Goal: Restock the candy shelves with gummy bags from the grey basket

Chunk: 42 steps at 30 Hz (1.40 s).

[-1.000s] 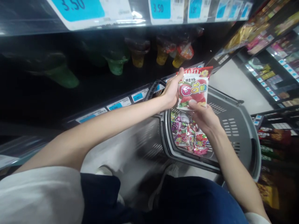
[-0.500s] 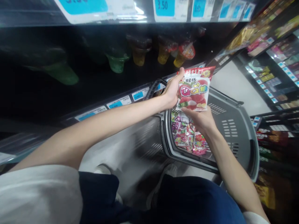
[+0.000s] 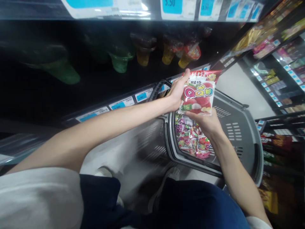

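A red and white bag of gummy candy (image 3: pixel 199 93) is held up over a grey shopping basket (image 3: pixel 247 136), its printed front facing me. My left hand (image 3: pixel 177 92) grips the bag's left edge, thumb near the top corner. From below, my right hand (image 3: pixel 209 124) holds the lower edge, with its thumb on the front and the other fingers hidden behind. Inside the basket lie several similar small candy bags (image 3: pixel 190 136), partly covered by my right hand and wrist.
To the left, a dark shelf holds several jelly cups (image 3: pixel 144 49). Blue and white price tags (image 3: pixel 121 104) line its edge, and more tags hang overhead. Stocked shelves (image 3: pixel 274 76) stand across the aisle on the right. The basket rests close to my feet.
The candy bag has tilted slightly in my hands, so its front shows a little flatter and taller. Both hands keep their hold, and the view has shifted slightly.
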Each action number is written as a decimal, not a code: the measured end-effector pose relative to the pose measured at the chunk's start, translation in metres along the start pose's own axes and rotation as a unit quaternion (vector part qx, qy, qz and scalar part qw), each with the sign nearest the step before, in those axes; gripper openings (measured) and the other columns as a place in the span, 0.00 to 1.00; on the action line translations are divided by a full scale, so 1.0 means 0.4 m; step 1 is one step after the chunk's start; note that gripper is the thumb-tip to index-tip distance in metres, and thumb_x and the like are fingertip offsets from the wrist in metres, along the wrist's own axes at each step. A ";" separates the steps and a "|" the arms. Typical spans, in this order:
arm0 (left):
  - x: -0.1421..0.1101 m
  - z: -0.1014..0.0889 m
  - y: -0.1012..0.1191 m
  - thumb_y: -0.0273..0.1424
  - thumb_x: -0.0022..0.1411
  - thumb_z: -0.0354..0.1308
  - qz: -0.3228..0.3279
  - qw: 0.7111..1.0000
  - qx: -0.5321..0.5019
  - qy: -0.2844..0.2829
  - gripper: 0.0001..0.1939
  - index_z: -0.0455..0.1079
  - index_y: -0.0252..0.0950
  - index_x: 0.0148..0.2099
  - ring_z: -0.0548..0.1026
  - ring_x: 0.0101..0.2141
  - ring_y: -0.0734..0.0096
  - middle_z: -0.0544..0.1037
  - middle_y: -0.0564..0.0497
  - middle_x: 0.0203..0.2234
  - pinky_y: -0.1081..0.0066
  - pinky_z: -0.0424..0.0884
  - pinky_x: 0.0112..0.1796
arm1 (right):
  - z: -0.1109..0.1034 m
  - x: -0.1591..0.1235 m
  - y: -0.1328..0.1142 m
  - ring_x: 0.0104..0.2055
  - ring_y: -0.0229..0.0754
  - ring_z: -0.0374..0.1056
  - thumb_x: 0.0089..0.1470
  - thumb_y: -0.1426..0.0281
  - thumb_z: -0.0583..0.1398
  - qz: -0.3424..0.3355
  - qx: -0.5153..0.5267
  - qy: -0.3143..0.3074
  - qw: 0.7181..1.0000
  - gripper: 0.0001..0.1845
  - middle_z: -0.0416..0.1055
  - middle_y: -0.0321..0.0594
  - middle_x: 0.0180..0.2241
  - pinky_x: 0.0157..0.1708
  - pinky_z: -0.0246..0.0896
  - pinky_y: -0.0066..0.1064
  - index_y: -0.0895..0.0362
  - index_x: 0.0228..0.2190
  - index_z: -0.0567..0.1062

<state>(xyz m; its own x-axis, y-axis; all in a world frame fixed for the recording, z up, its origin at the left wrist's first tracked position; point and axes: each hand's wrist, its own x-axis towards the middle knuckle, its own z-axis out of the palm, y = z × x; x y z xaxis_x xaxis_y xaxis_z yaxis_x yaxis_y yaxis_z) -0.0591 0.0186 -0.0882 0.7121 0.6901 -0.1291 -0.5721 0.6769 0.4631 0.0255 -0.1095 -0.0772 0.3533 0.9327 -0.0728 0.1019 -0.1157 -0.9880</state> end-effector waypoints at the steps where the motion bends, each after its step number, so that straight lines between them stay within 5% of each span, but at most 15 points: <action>1: 0.003 -0.002 -0.001 0.53 0.68 0.50 0.000 1.000 -0.004 0.000 0.31 0.67 0.35 0.61 0.75 0.54 0.48 0.80 0.41 0.43 0.49 0.69 0.58 | 0.002 -0.001 -0.003 0.49 0.52 0.75 0.35 0.69 0.78 0.003 0.000 -0.003 1.000 0.26 0.79 0.43 0.45 0.57 0.69 0.48 0.56 0.40 0.81; 15: -0.007 0.005 0.000 0.51 0.66 0.55 0.010 0.999 0.043 0.019 0.27 0.70 0.33 0.54 0.72 0.57 0.43 0.79 0.37 0.48 0.47 0.71 0.56 | 0.003 -0.002 -0.007 0.48 0.52 0.75 0.33 0.68 0.78 0.027 0.006 -0.011 1.000 0.26 0.79 0.41 0.44 0.57 0.69 0.48 0.54 0.38 0.80; 27: 0.007 0.003 0.010 0.50 0.70 0.47 -0.010 1.000 0.016 0.012 0.28 0.67 0.35 0.60 0.74 0.56 0.49 0.79 0.41 0.48 0.52 0.70 0.56 | 0.007 -0.020 -0.023 0.39 0.52 0.75 0.40 0.64 0.75 -0.065 -0.152 0.085 0.983 0.17 0.79 0.40 0.35 0.44 0.74 0.48 0.53 0.33 0.80; 32: 0.006 0.001 0.011 0.47 0.72 0.45 0.028 0.999 0.006 -0.027 0.22 0.71 0.35 0.45 0.76 0.49 0.58 0.77 0.48 0.31 0.56 0.70 0.56 | -0.006 -0.035 -0.024 0.36 0.49 0.71 0.50 0.64 0.69 -0.247 -0.311 0.164 0.903 0.04 0.75 0.41 0.31 0.42 0.69 0.47 0.50 0.29 0.80; 36: 0.000 -0.006 0.019 0.46 0.73 0.43 -0.009 0.997 0.022 -0.069 0.21 0.71 0.37 0.42 0.76 0.40 0.61 0.67 0.51 0.21 0.56 0.73 0.53 | -0.015 -0.048 -0.023 0.34 0.47 0.68 0.51 0.69 0.67 -0.384 -0.422 0.065 0.819 0.08 0.75 0.38 0.31 0.40 0.65 0.45 0.42 0.32 0.83; 42: -0.013 -0.002 0.043 0.40 0.72 0.49 -0.152 0.974 0.033 -0.166 0.14 0.72 0.40 0.46 0.71 0.27 0.67 0.66 0.53 0.20 0.64 0.75 0.36 | 0.014 -0.053 -0.011 0.32 0.42 0.67 0.55 0.74 0.66 -0.485 -0.448 -0.061 0.749 0.12 0.76 0.35 0.31 0.32 0.61 0.38 0.42 0.35 0.81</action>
<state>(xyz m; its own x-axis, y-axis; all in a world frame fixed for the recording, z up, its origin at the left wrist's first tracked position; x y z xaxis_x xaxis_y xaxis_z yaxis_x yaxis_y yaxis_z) -0.0731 0.0268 -0.0803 0.9428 0.3329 0.0162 -0.2952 0.8114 0.5044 0.0123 -0.1269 -0.0722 -0.3731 0.7438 0.5546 0.8572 0.5050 -0.1006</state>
